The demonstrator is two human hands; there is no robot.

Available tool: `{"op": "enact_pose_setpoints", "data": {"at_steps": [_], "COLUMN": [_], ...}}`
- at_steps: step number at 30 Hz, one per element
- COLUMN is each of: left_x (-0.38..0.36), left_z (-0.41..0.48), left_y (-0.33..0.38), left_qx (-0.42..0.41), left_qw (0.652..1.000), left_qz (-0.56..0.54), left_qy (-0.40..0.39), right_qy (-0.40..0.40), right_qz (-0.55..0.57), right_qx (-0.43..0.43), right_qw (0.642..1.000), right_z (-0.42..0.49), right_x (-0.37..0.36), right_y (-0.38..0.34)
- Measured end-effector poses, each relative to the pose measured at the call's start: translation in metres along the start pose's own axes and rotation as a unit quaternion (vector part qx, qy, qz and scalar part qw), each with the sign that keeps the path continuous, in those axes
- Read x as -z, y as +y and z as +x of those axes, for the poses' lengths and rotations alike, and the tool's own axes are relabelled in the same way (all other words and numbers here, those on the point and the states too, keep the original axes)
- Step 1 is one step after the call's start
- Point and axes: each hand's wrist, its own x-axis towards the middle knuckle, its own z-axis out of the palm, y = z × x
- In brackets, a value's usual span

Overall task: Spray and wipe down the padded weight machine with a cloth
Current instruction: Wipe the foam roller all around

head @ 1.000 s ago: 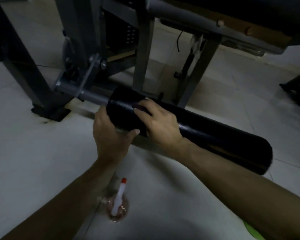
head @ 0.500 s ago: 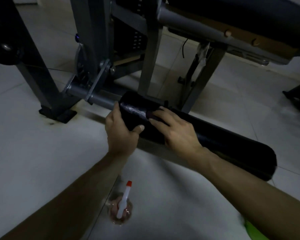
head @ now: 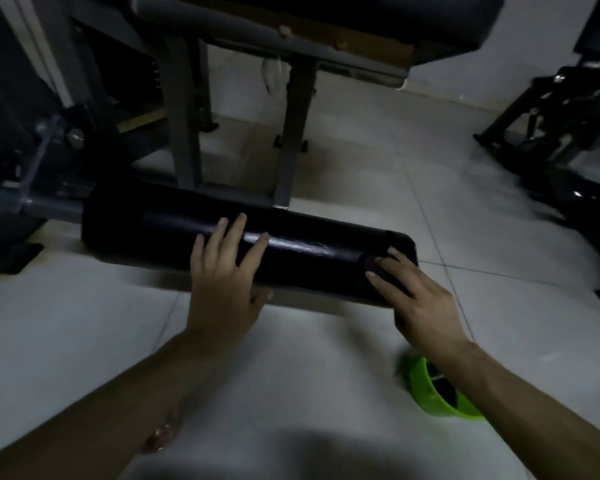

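A person's bare forearms reach from the near edge of a pale, glossy tiled floor (head: 343, 368) in a dim gym room. A small pinkish object (head: 160, 436), too blurred to identify, lies beside the left forearm. A bright green round plastic container (head: 426, 393) sits on the floor under the right wrist.

The left hand (head: 222, 289) rests on the middle of the black padded roller (head: 309, 251), a long, smooth, shiny cylinder lying low over the floor. Its fingers (head: 238, 233) lie straight and spread across the top, with the thumb tucked beneath. The right hand (head: 420, 306) lies flat on the roller's rounded right end, pressing down a dark cloth (head: 373, 263), of which only a small fold shows past the fingertips.

At its left end the roller joins a grey steel bar (head: 49, 207). Behind stand square grey steel legs (head: 184, 133) that carry a black padded bench top (head: 378, 15) on a wooden board. Another dark machine frame (head: 551, 116) stands at the floor's far right, before a plain pale wall (head: 534, 39).
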Motion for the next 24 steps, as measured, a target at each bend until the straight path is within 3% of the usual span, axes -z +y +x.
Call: {"op": "enact_pose_setpoints", "data": {"at_steps": [7, 13, 20, 22, 24], "left_x": [-0.009, -0.004, 0.022, 0.03, 0.032], "left_z": [0.015, 0.027, 0.0, -0.006, -0.016], "left_y": [0.006, -0.009, -0.081, -0.102, -0.125], "left_qx": [-0.021, -0.03, 0.171, 0.227, 0.281], "left_qw": [0.999, 0.999, 0.979, 0.96, 0.916], "left_qz": [0.03, 0.003, -0.068, -0.121, -0.251], "left_qy": [0.025, 0.012, 0.092, 0.113, 0.134], "right_qy": [0.024, 0.014, 0.072, 0.07, 0.068], "right_qz": [0.004, 0.07, 0.098, 0.1, 0.109], "right_qx": [-0.072, -0.041, 0.052, 0.077, 0.109], "right_qw": [0.997, 0.997, 0.991, 0.99, 0.986], "right_z": [-0.033, 0.039, 0.143, 0.169, 0.196], "right_x": [0.012, -0.01, -0.045, -0.056, -0.068], "right_y": [0.023, -0.031, -0.121, -0.144, -0.174]}}
